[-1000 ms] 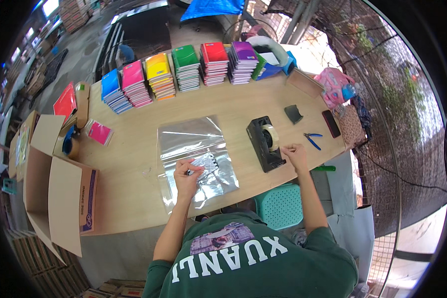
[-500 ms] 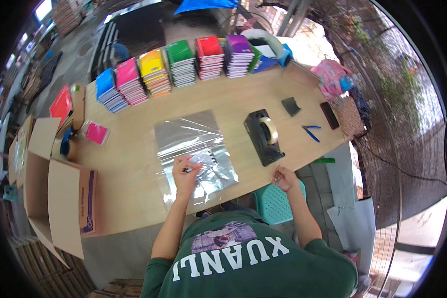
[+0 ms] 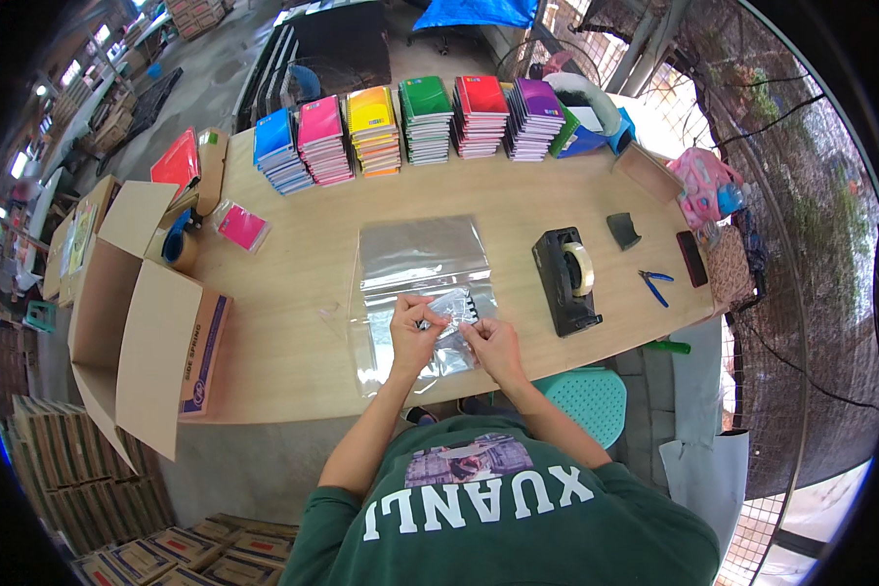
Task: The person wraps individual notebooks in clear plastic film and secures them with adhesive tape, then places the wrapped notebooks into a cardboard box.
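Observation:
My left hand (image 3: 415, 327) pinches a small clear plastic packet (image 3: 449, 305) that has a row of black marks, perhaps spiral binding, along its right edge. Its contents are hard to make out through the glare. Closed fingertips of my right hand (image 3: 494, 347) meet the packet's lower right side. Both hands are over large clear plastic bags (image 3: 420, 249) spread flat at the middle of the table. To the right of them stands a black tape dispenser (image 3: 560, 288) carrying a roll of clear tape (image 3: 578, 269).
Stacks of coloured notebooks (image 3: 425, 103) line the far edge. An open cardboard box (image 3: 156, 337) stands at left, near a bagged pink notebook (image 3: 242, 227). Blue-handled pliers (image 3: 656, 283), a phone (image 3: 691, 258) and a dark curved piece (image 3: 623, 231) lie at right; a green stool (image 3: 586, 405) is below.
My right hand has come from the table's front edge near the dispenser, moving left to the small packet. My left hand still holds the packet. The whole view has shifted.

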The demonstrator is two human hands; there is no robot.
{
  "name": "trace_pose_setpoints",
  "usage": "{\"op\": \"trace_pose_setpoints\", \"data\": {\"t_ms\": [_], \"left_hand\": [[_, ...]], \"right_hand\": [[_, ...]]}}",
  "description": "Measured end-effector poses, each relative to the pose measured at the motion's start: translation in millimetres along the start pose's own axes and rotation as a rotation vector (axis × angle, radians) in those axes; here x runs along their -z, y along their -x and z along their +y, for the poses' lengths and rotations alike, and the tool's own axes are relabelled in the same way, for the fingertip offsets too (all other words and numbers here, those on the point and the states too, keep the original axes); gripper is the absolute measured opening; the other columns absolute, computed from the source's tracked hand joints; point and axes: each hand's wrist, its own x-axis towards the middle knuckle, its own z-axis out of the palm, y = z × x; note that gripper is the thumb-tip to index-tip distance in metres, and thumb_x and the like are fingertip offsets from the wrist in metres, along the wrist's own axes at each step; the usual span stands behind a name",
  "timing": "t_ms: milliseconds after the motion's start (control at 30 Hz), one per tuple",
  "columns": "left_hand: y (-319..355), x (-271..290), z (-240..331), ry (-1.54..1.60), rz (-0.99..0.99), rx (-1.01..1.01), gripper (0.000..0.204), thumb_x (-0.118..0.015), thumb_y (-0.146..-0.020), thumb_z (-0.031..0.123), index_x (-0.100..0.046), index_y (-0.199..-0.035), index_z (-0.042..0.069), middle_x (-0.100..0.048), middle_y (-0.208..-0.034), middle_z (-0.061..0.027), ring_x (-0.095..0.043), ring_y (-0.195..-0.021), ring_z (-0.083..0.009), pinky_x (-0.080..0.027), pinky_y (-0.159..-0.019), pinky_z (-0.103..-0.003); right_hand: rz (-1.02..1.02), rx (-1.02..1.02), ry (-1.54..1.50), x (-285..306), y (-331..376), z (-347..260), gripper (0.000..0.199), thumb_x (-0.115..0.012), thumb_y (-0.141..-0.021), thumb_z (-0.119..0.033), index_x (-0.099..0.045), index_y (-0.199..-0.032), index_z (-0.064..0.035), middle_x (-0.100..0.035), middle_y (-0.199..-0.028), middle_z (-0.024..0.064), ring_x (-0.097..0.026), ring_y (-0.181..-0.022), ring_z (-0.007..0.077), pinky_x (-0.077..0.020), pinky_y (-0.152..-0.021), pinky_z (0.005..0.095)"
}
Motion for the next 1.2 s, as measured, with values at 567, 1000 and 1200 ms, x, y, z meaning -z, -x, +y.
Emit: {"op": "trace_pose_setpoints", "data": {"t_ms": [567, 1000, 1200], "left_hand": [[-35.0, 12.7, 86.9, -0.434, -0.501, 0.013, 0.108, -0.086, -0.066, 0.022, -0.026, -0.155, 0.020, -0.051, -0.119, -0.0201, -0.055, -0.112, -0.0351, -0.049, -0.095, -0.044], [23.0, 43.2, -4.5, -0.268, -0.272, -0.213, 0.105, -0.089, -0.062, 0.017, -0.030, -0.149, 0.012, -0.030, -0.152, -0.0275, -0.023, -0.146, -0.0425, -0.029, -0.115, -0.053], [-26.2, 73.5, 113.2, -0.812, -0.637, -0.700, 0.018, -0.084, -0.069, 0.023, -0.071, -0.067, 0.011, -0.034, -0.155, -0.0156, -0.025, -0.147, -0.0370, -0.024, -0.115, -0.057]], "right_hand": [[-0.546, -0.352, -0.885, -0.4, 29.8, 53.2, 0.059, -0.073, -0.089, -0.033, -0.047, -0.133, -0.0029, -0.062, -0.118, 0.0117, -0.067, -0.094, 0.0250, -0.0575, -0.080, 0.0373], [-0.303, 0.556, 0.140, 39.0, -21.9, 28.2, 0.072, -0.084, -0.065, 0.001, -0.048, -0.127, -0.0094, -0.046, -0.140, 0.0146, -0.049, -0.130, 0.0311, -0.0428, -0.107, 0.0426], [-0.441, 1.008, 0.758, 61.6, -16.2, -102.9, 0.015, -0.075, -0.075, -0.005, -0.067, -0.088, -0.0070, -0.046, -0.144, 0.0170, -0.043, -0.136, 0.0363, -0.0330, -0.115, 0.0466]]}}
